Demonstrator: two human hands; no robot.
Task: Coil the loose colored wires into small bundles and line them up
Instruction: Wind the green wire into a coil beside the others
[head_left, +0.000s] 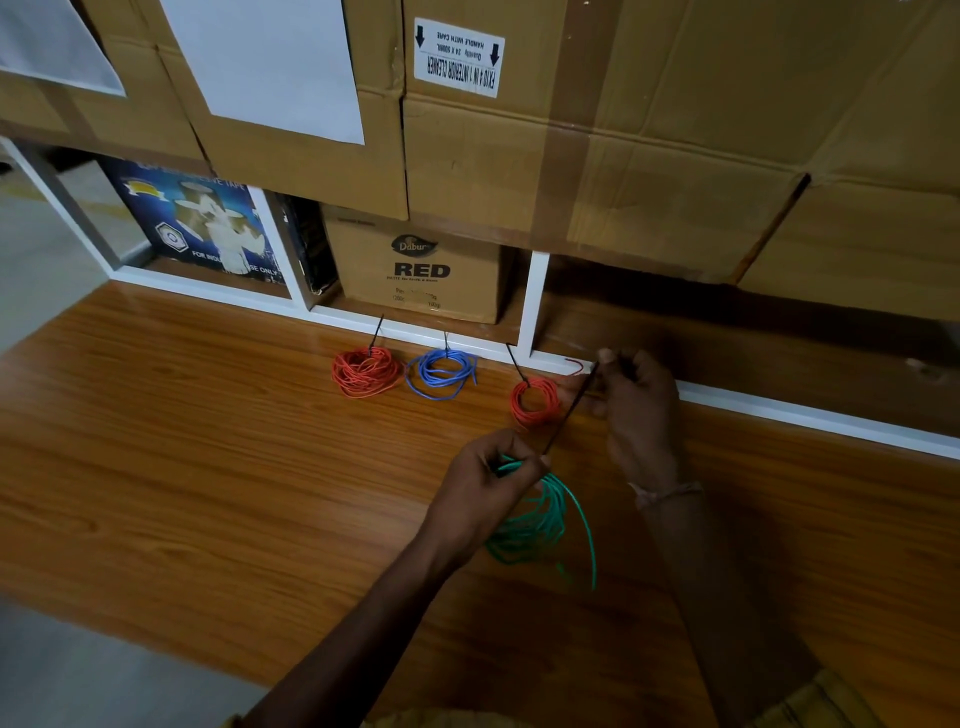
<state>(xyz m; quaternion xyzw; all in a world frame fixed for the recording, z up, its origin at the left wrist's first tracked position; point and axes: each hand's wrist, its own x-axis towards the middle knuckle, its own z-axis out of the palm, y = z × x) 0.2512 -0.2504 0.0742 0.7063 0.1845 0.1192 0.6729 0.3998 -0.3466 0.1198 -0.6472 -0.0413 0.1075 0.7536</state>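
Item: green coil (535, 525), hanging over the desk (208, 441) at 6 o'clock from my left hand (488, 483), whose fingers pinch its top. Black tie (569, 410): long axis runs toward 1 o'clock, up to my right hand (636, 410), fingers clenched on its far end. Row of tied bundles: 11 o'clock.
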